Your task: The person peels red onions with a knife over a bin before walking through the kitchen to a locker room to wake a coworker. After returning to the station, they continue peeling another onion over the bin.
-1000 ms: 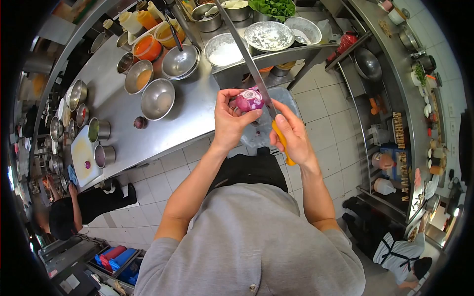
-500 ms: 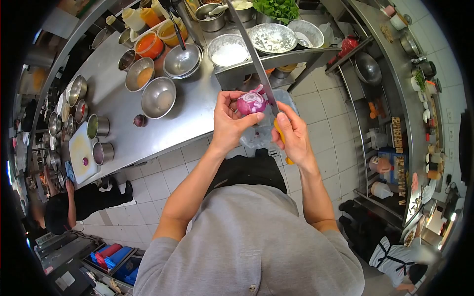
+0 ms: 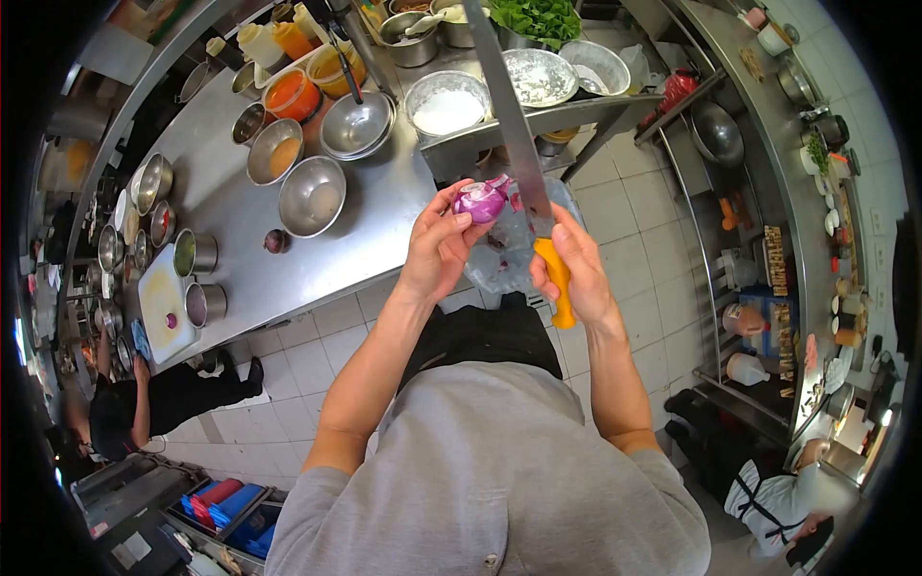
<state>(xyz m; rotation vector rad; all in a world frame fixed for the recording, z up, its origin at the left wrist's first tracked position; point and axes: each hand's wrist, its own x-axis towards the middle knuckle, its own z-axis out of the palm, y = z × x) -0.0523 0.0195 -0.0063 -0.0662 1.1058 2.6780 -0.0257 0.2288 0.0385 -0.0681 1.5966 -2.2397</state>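
In my left hand [image 3: 437, 245] I hold a red onion [image 3: 478, 203], fingers closed round it, with a loose strip of purple skin sticking out at its right. My right hand [image 3: 579, 269] grips a large knife [image 3: 519, 134] by its yellow handle [image 3: 554, 285]. The long blade points up and away, a little right of the onion and apart from its main body. Beneath both hands is a translucent plastic container [image 3: 499, 276] with scraps of purple skin in it.
On the steel table [image 3: 259, 274] at left stand metal bowls [image 3: 312, 197], a small onion [image 3: 276, 241] and a cutting board [image 3: 165, 298]. Bowls of white powder [image 3: 445, 103] and leafy greens [image 3: 538, 19] stand ahead. One person [image 3: 144, 408] works at left, another [image 3: 768, 499] at lower right.
The knife has swung so its yellow handle shows fully, with the blade moved right of the onion. My left hand has turned the onion and shifted slightly left.
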